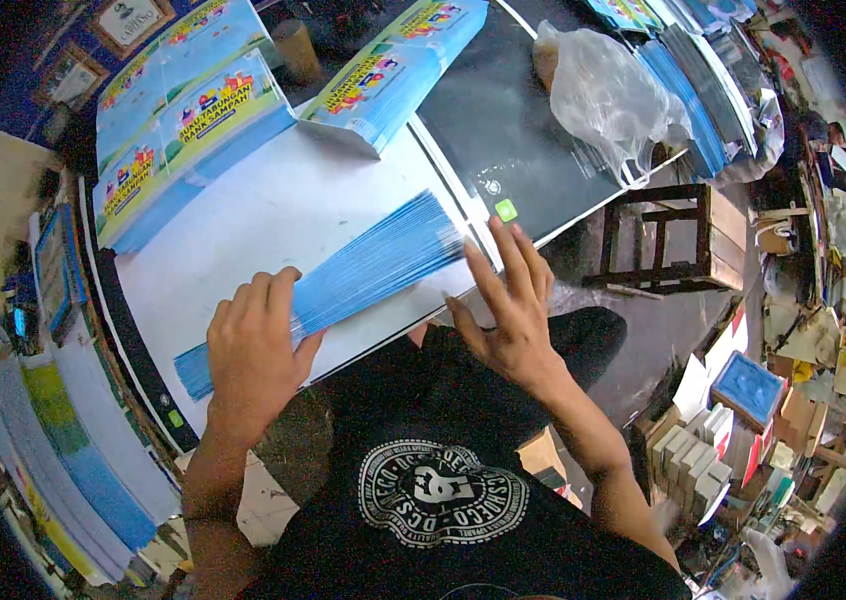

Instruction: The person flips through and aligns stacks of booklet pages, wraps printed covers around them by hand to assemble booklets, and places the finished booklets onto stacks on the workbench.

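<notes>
A long stack of blue-edged booklets (373, 262) lies slantwise across the white table top, its leaves fanned out wider toward the right end. My left hand (255, 335) is wrapped round the stack near its lower left end, thumb on the near side. Beside the fanned right end, my right hand (508, 305) has its fingers spread and holds nothing; whether a fingertip touches the stack's edge is hard to tell. Farther back stand tall piles of printed booklets (193, 130) with yellow and blue covers, and another leaning pile (393, 75) to their right.
A crumpled clear plastic bag (608, 95) lies on the dark board (513, 130) at the back right. Past the table's right edge stands a wooden stool (678, 240). Paper stacks (73, 450) fill the left side; boxes and a blue tray (748, 388) crowd the lower right.
</notes>
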Tool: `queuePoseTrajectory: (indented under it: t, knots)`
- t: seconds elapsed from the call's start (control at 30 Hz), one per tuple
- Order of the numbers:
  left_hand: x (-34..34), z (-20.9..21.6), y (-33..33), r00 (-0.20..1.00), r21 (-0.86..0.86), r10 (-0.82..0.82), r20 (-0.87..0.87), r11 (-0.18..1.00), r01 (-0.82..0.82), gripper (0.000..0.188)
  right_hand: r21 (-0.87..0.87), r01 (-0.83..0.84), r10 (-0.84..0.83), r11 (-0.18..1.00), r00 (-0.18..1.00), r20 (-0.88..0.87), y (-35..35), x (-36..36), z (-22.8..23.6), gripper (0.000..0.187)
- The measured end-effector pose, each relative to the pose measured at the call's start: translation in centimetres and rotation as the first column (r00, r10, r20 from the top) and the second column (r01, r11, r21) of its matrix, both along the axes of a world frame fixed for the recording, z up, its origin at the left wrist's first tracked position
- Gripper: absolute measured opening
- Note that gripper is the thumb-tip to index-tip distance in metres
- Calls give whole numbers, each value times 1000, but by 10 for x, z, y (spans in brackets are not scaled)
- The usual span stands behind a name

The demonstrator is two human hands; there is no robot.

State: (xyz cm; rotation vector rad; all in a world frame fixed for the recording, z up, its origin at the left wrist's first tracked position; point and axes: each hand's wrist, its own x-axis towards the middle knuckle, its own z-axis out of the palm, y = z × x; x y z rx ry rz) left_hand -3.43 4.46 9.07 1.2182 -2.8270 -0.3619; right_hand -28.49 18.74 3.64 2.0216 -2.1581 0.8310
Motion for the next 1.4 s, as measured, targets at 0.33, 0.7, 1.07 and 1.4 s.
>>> queuePoseTrajectory:
  t: [0.33,0.7,1.07,1.4]
  knots:
    - [-1,2,3,1000,-8,-5,16,1000,5,61,-240,-64,78,969,996,51,14,3,-7,44]
    - [-5,3,-5,1000,-27,-12,4,1000,12,61,-94,-54,56,994,998,19,4,4,1,32]
    - [5,-1,4,999,17,-17,-39,1000,17,49,-140,149,-32,979,788,615,-117,-127,28,52]
    - [5,3,-1,997,100,41,68,994,-47,41,66,4,-64,998,267,962,-349,-261,76,67]
